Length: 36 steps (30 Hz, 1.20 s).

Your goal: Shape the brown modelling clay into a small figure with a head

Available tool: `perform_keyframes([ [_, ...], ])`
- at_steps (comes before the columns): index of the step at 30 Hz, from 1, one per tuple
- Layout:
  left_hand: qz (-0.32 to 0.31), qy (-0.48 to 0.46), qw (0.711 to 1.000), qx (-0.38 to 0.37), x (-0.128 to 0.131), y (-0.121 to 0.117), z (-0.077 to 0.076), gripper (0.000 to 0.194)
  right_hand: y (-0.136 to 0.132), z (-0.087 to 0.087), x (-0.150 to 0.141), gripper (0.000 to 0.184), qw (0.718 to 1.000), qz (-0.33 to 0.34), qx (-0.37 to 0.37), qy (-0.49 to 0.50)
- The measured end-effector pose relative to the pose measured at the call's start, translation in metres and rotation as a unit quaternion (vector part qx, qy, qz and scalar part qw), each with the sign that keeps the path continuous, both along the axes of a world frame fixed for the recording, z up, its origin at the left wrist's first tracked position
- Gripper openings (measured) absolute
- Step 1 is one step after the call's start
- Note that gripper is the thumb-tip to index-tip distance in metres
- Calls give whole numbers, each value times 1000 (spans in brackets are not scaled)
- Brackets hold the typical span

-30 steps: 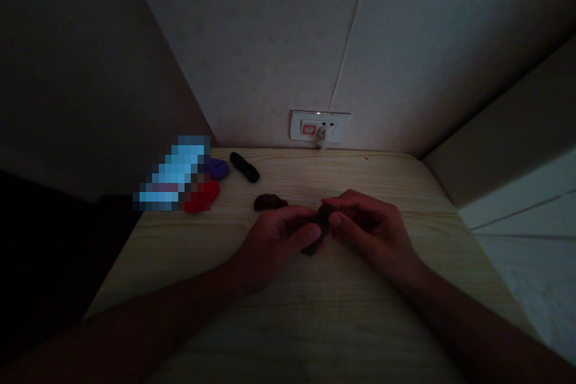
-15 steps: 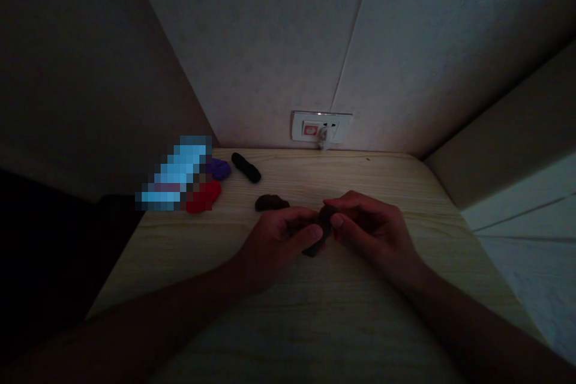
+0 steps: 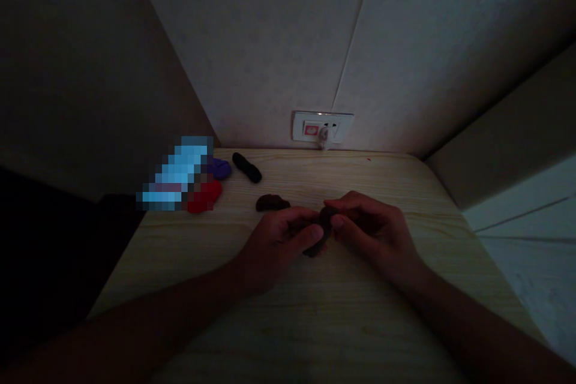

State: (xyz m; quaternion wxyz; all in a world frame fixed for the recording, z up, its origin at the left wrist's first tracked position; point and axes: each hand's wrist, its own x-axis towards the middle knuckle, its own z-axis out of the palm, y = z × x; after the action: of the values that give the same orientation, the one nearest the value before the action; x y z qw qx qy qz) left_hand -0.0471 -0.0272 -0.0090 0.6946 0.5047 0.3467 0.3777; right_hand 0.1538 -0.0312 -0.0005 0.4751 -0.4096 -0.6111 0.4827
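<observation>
At left, pixelation [image 3: 175, 173] is partly covering a red lump [image 3: 207, 195]. Over the table [image 3: 310, 318], the left hand [image 3: 276, 246] is gripping and partly hiding a dark brown piece [image 3: 327, 227], which shadow is obscuring; the right hand [image 3: 380, 231] is pinching its far end.

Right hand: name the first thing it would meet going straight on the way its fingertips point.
The dark brown clay-like lump pinched at the fingertips of the right hand; just beyond it, probably the left hand, though dim light leaves depth unclear.
</observation>
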Motion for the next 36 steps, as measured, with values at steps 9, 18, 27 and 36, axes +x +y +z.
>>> perform_keyframes([
  [9, -8, 3, 1000, 6, -1, 0, 1, 23, 0, 0, 0, 17, 1000, 4, 3, 7],
  [18, -4, -4, 1000, 7, 0, 1, -1, 23, 0, -3, 0, 18, 1000, 5, 2, 19],
  [27, -8, 3, 1000, 15, -1, 1, -1, 25, -2, -3, 1, 21, 999, 3, 1, 32],
  [36, -15, -17, 1000, 4, -2, 3, -4, 32, -1, -4, 3, 27, 998, 14, 54, 12],
])
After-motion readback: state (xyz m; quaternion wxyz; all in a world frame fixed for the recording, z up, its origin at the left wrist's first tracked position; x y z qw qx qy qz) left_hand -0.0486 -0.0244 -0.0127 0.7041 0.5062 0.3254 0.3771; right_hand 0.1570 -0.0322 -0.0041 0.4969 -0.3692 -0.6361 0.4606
